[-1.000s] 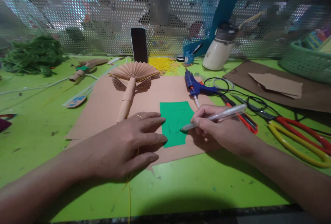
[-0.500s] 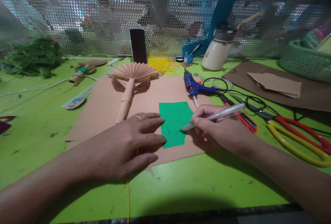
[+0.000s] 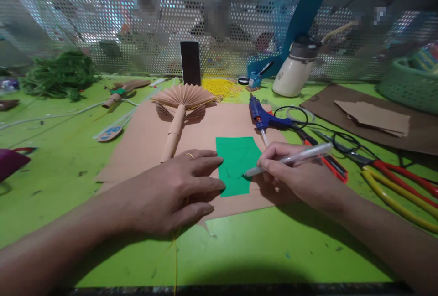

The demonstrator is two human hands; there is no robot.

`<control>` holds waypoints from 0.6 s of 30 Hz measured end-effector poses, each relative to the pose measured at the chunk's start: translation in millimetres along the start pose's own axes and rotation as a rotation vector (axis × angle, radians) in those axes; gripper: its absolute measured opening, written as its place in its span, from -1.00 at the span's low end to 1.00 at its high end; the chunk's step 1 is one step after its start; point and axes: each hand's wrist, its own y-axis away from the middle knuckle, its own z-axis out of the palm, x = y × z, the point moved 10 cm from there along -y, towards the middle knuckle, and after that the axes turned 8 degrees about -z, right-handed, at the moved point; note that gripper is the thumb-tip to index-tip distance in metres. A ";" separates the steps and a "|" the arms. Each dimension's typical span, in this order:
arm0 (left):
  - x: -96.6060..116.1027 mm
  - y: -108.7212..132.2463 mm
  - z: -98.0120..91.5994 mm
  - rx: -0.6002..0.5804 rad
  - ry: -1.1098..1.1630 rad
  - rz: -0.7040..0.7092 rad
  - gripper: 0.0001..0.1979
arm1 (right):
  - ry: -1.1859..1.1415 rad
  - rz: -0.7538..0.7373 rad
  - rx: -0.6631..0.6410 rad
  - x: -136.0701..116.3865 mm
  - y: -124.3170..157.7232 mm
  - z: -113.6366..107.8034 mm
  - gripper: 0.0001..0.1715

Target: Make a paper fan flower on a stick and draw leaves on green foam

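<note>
A small green paper piece point(image 3: 237, 163) lies on a tan paper sheet point(image 3: 143, 141) on the green table. My left hand point(image 3: 174, 191) lies flat with fingers stretched out, its fingertips pressing the green piece's left edge. My right hand point(image 3: 297, 175) is closed on a clear pen point(image 3: 290, 159), whose tip rests on the green paper's right side, where faint drawn lines show. A folded tan paper fan on a rolled handle point(image 3: 179, 106) lies just beyond my left hand.
A blue glue gun point(image 3: 265, 118) with a black cord lies behind my right hand. Red-and-yellow scissors point(image 3: 400, 182) and a red cutter point(image 3: 325, 157) lie to the right. A dark phone point(image 3: 190, 62) stands against the perforated screen, beside a white jug point(image 3: 292, 75), yellow strips, green shreds point(image 3: 58, 75), brown card and a green basket point(image 3: 407, 84).
The view has shifted slightly, so everything sits a little further right in the picture. Both hands hold nearly the same pose on the green paper; the pen tip has barely moved.
</note>
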 end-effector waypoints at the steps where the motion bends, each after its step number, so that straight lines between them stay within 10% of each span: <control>1: 0.4 -0.1 0.1 0.000 0.000 0.000 -0.82 | 0.032 -0.020 0.008 -1.6 -0.9 -1.8 -0.80; 18: -0.3 1.0 1.0 -0.010 0.019 -0.029 -0.86 | -0.211 0.005 -0.100 3.1 5.0 20.6 -0.73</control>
